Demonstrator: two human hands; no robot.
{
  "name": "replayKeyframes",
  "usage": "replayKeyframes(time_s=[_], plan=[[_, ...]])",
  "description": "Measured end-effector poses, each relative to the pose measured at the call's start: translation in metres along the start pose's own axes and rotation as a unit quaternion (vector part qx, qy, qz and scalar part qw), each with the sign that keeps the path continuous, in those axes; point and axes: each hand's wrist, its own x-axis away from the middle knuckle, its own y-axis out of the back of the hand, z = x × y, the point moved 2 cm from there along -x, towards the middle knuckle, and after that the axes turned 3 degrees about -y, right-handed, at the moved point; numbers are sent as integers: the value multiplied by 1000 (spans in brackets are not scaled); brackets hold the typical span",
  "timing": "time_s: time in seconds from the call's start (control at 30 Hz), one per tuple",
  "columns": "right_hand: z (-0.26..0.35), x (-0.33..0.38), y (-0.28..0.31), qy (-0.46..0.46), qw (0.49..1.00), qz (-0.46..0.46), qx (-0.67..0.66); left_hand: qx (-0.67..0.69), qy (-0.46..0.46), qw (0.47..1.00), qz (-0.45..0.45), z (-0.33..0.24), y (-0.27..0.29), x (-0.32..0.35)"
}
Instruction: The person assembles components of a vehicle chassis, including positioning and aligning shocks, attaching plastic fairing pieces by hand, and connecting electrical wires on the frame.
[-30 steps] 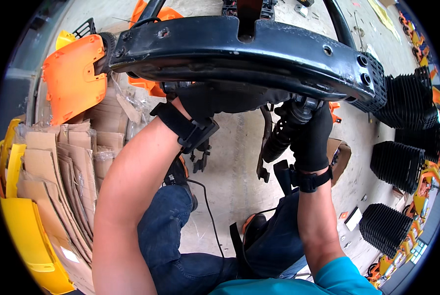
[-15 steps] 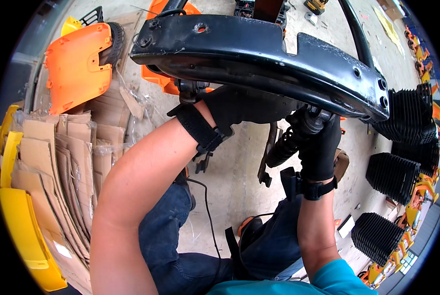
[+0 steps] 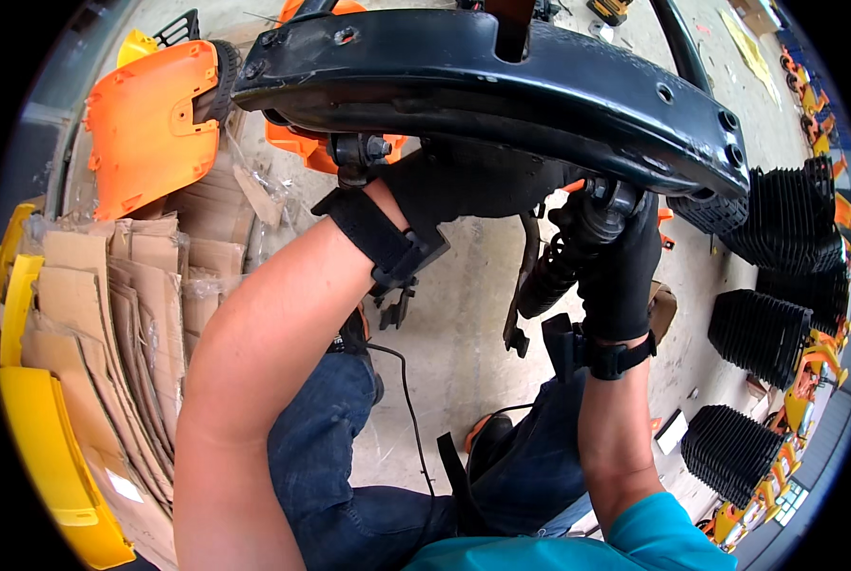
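Note:
A curved black metal frame bar (image 3: 464, 100) spans the upper view, with bolts at both ends. Beneath its right part hangs a black coil-spring shock absorber (image 3: 547, 281), tilted, its upper eye at a mount below the bar. My right hand (image 3: 621, 276), in a black glove, is closed against the shock absorber's right side near that eye; its fingertips are hidden. My left hand (image 3: 487, 181), gloved too, reaches under the bar toward the same mount, its fingers hidden by the bar. By my left wrist is another mount (image 3: 354, 152) with a bolt.
Stacked flat cardboard (image 3: 92, 324) and an orange plastic panel (image 3: 149, 128) lie at the left, with yellow panels (image 3: 54, 447) beyond. Black ribbed parts (image 3: 759, 333) stand at the right. A thin black cable (image 3: 411, 404) hangs near my legs.
The bar appears shifted left and slightly up in view, and the left mount's bolt shows more. Both hands stay under the bar; my right hand remains at the shock absorber.

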Motion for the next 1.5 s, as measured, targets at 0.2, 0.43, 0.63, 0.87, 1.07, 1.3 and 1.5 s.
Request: replayKeyframes(time_s=[0.2,0.43,0.63,0.87,1.07,1.3,1.5], plan=[[11,2,-2,58,997,-20,41,119,44,992,-14,-13,7,2],[27,-2,-9,67,996,-10,58,13,-91,987,-134,32,-17,-1],[8,1,-2,138,974,-57,168,102,17,993,-61,42,-13,-2],[15,-4,-5,57,996,-2,-65,42,137,985,-91,6,-12,2],[0,-15,-7,-74,915,65,-391,136,107,981,-91,8,-19,-1],[16,-6,0,157,985,-61,25,152,113,980,-69,23,-27,-5],[11,-10,-17,40,964,-53,-257,17,140,985,-102,47,-25,11]])
